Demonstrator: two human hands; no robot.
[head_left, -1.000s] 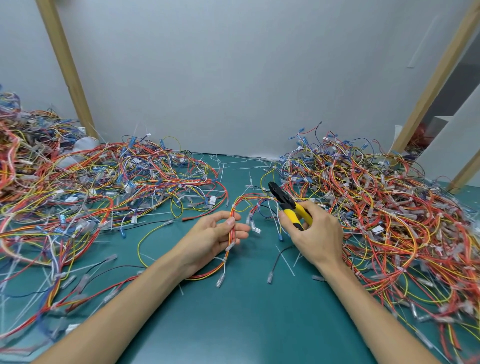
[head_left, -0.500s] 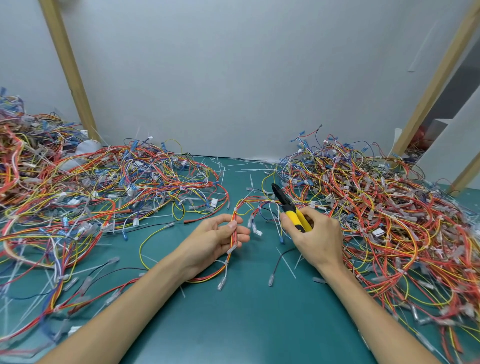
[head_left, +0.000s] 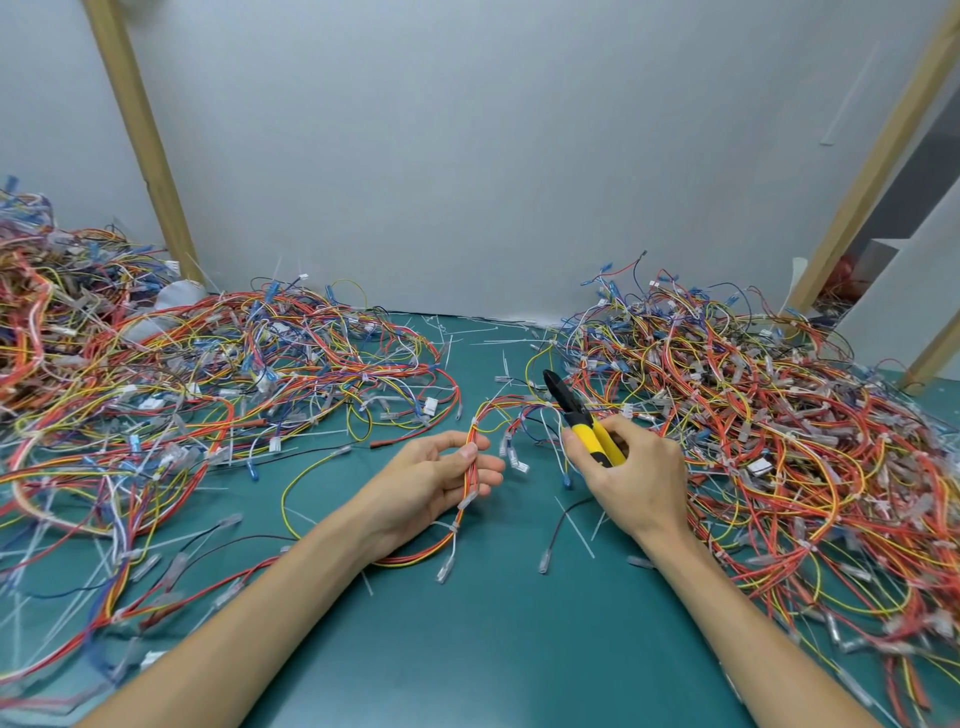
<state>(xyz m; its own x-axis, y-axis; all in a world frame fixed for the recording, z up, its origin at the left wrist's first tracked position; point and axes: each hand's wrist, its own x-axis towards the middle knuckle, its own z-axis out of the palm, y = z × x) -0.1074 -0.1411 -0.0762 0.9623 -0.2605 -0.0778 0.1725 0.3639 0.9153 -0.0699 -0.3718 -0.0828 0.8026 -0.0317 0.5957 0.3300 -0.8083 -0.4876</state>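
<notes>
A slim bundle of red, orange and yellow wires bound with white cable ties (head_left: 470, 470) runs upright through the left hand (head_left: 431, 483), which lies palm up just above the green-topped bench (head_left: 467, 654). Its thumb and curled fingers pinch the bundle partway along. Above the hand the bundle arches over to the right. Below the hand it loops back along the bench under the wrist. The right hand (head_left: 636, 480) has its fingers wrapped round the handles of a pair of yellow-handled cutters with a black nose (head_left: 574, 413). The nose points up and away to the left, over the far end of the arch. A big tangled heap of coloured wire harnesses (head_left: 208, 374) covers the bench to the left, and another heap of the same kind (head_left: 769, 415) lies just beside the right hand.
</notes>
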